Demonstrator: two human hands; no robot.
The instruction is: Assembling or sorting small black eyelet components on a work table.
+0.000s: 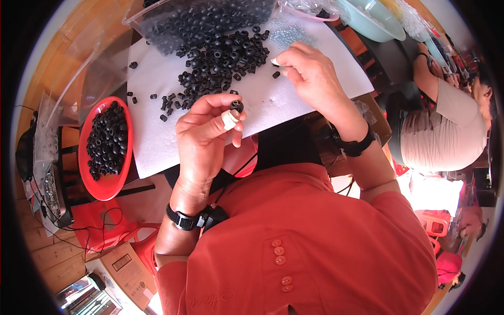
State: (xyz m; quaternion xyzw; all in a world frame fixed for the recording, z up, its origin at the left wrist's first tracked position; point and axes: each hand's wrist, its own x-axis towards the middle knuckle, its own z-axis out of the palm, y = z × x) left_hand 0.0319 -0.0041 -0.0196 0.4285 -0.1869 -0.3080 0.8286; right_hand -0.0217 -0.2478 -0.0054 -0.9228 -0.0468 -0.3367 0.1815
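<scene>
Over the table's near edge, my left hand (202,128) pinches a small black ball-shaped plastic part (237,106) with a round hole facing up. White tape wraps the thumb of this hand. My right hand (315,76) is above the white tabletop, its thumb and forefinger closed together, with white at the tip of a digit. What it pinches, if anything, is too small to make out. A loose heap of black plastic parts (223,60), some round and some short cylinders, lies between and beyond my hands. Beyond my right hand is a pile of tiny silvery-blue pieces (291,34), perhaps springs.
A clear plastic bin (168,44) full of black parts stands at the far side. At the left, a red oval tray (107,191) holds round black parts. A pale green basin (375,23) is at the far right. Another person (443,126) sits to the right.
</scene>
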